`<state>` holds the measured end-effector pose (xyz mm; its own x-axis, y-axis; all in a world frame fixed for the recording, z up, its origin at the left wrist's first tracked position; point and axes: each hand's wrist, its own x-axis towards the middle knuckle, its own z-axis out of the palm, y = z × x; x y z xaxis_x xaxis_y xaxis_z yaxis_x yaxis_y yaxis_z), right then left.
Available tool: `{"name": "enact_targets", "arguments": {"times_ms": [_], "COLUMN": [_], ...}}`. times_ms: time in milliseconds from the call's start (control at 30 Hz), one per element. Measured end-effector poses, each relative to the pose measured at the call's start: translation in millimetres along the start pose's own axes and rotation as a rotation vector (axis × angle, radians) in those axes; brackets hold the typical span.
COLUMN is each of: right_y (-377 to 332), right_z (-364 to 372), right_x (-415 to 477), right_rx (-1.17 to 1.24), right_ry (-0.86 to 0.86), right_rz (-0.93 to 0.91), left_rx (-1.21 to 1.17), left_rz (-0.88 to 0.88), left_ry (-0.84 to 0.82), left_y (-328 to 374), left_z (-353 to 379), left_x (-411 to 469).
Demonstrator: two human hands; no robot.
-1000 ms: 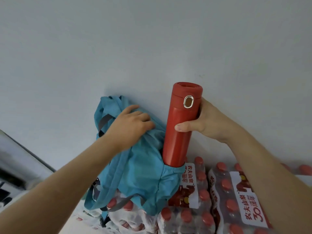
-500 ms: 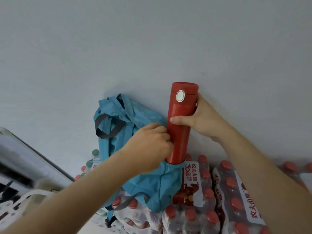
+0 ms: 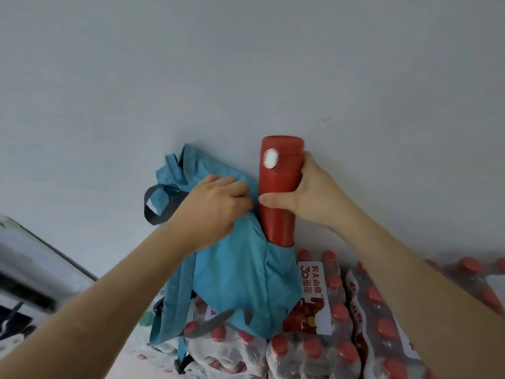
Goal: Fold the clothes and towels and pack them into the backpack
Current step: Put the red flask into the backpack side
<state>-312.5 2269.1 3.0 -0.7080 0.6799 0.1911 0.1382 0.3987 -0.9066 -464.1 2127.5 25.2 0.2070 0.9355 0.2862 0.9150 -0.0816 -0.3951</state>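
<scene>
Head view: backpack point(image 3: 240, 283) with flask point(image 3: 277, 225) atop bottle packs point(image 3: 341, 337), beside wall point(image 3: 246, 64).

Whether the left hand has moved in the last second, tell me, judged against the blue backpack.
Yes. The left hand has slid right across the backpack, away from its grey loop and toward the red flask.

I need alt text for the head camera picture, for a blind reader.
A person's right hand holds an upright red flask whose lower end sits in the side pocket of a blue backpack, while the left hand grips the backpack's fabric beside it. The backpack rests on wrapped packs of red-capped water bottles against a pale wall.
</scene>
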Motion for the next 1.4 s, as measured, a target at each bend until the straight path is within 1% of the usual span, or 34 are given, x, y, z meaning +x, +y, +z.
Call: {"name": "enact_targets", "arguments": {"times_ms": [33, 100, 233, 300, 333, 367, 400, 467, 533, 567, 633, 733, 833, 900, 1033, 1133, 1233, 1300, 1400], "right_y": [-3.5, -4.3, 4.3, 5.3, 4.1, 1.3, -2.4, -5.6, -3.7, -3.0, -2.5, -2.8, 3.9, 10.0, 0.8, -10.7, -8.2, 8.4, 44.2], "right_z": [7.8, 20.5, 23.9, 23.3, 22.2, 21.1, 20.3, 21.3, 21.8, 20.7, 15.7, 6.8, 8.8, 12.2, -6.5, -34.8, -59.0, -68.8, -76.9], "right_x": [-3.1, -8.3, -10.3, -11.6, -12.8, -13.6, -13.4, -9.3, -5.3, -4.6, -4.2, -3.8, -8.9, -15.1, -18.4, -17.1, -19.2, -23.2, -36.5], "right_rx": [-0.036, -0.023, 0.048, 0.152, 0.212, 0.233, 0.202, 0.048, -0.056, -0.045, 0.030, 0.077, 0.104, 0.069, -0.061, -0.175, -0.272, -0.300, -0.215], "right_ry": [-0.040, -0.110, -0.202, -0.210, -0.183, -0.143, -0.102, -0.028, 0.028, 0.022, -0.054, -0.140, -0.166, -0.151, -0.104, -0.124, -0.156, -0.135, -0.044], "right_rz": [-0.025, -0.045, -0.001, -0.016, -0.039, -0.071, -0.109, -0.196, -0.253, -0.250, -0.211, -0.176, -0.144, -0.145, -0.204, -0.243, -0.226, -0.171, -0.056], "left_rx": [-0.038, -0.067, -0.159, -0.221, -0.235, -0.226, -0.201, -0.114, -0.038, -0.023, -0.010, 0.008, 0.015, 0.015, -0.036, -0.085, -0.184, -0.284, -0.365], "left_rz": [-0.040, -0.117, -0.217, -0.281, -0.291, -0.281, -0.258, -0.202, -0.155, -0.143, -0.121, -0.104, -0.120, -0.135, -0.175, -0.185, -0.198, -0.234, -0.224], "left_ry": [0.000, -0.021, -0.005, 0.002, -0.003, -0.012, -0.022, -0.043, -0.018, -0.002, 0.009, 0.017, 0.046, 0.090, 0.222, 0.311, 0.385, 0.382, 0.292], "left_y": [-1.2, -1.6, -0.4, 0.5, 1.6, 3.2, 4.7, 6.9, 7.2, 6.9, 5.4, 1.8, 0.4, 1.4, 0.8, 5.4, 23.6, 40.1, 65.0], "left_z": [-2.2, -1.0, 0.6, -0.9, -0.8, -0.6, 0.3, 2.9, 6.3, 7.5, 8.2, 6.9, 2.9, -2.0, -11.3, -15.0, -4.7, 9.5, 33.7], "left_x": [-2.1, -9.4, -20.9, -20.6, -19.4, -18.0, -16.5, -12.8, -9.7, -8.6, -5.9, 0.3, 6.5, 13.1, 35.7, 47.1, 53.2, 55.2, 53.1]}}
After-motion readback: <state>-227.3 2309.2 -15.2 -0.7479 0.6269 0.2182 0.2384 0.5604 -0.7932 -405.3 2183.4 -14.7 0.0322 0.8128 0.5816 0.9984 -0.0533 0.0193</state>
